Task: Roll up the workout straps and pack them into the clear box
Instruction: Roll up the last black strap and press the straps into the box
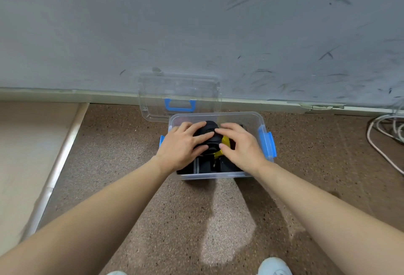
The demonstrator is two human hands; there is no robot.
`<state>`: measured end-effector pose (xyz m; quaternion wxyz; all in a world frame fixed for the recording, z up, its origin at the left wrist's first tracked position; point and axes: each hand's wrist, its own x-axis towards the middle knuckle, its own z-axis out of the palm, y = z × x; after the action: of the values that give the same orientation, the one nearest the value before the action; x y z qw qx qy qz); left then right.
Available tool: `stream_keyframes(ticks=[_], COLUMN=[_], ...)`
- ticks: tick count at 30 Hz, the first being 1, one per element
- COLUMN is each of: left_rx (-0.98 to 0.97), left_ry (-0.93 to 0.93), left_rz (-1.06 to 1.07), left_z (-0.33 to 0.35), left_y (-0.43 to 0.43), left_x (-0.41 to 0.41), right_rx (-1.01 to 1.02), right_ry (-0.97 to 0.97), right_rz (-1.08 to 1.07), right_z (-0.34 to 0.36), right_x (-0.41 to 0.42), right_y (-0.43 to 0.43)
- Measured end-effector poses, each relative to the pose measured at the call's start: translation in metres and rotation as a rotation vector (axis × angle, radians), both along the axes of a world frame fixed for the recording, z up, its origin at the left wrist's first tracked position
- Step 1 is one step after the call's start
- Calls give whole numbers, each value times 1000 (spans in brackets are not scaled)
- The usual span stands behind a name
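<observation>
The clear box (249, 119) with blue side latches stands on the speckled floor near the wall. Inside it lie rolled black straps (209, 131), a yellow strap (224, 143) and more black straps with a grey stripe (200, 166) at the near end. My left hand (183, 145) lies over the left side of the top black roll with fairly straight, spread fingers. On the right side, my right hand (239, 143) rests on the roll and the yellow strap, fingers spread. Both hands press down on the pile, which hides much of the box's contents.
The clear lid (157, 91) with a blue handle leans against the grey scuffed wall just behind the box. White cables (380, 143) lie on the floor at the right. A pale raised strip (56, 165) borders the floor on the left. My shoes show at the bottom edge.
</observation>
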<state>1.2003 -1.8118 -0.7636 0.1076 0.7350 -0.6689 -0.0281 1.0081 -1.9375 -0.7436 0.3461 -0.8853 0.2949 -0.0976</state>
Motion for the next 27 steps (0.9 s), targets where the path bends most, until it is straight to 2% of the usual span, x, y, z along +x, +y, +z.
stream_keyframes(ticks=[1,3,6,9,12,14,19,23,27], left_rx=[11,41,87,-44,-234,-283,-262,-208,-184], left_ry=[-20,1,181,283,254,278,617,684,815], left_rz=[0,-8,1,80,242,386,797,898,895], left_z=[-1,2,10,14,21,31,42,41,34], left_y=[-1,-1,4,11,12,7,-5,-8,-9], left_x=[0,2,8,17,39,59,105,121,128], right_rx=[-59,-44,-45,-187,-210,-201,-136,-28,90], right_ry=[41,123,206,236,193,121,-70,-103,-114], right_rz=[63,153,193,215,212,196,97,49,12], right_z=[-1,0,2,7,13,17,23,35,40], right_x=[-2,-5,-5,2,9,12,17,26,37], right_y=[3,10,15,6,-1,-1,-2,-5,-19])
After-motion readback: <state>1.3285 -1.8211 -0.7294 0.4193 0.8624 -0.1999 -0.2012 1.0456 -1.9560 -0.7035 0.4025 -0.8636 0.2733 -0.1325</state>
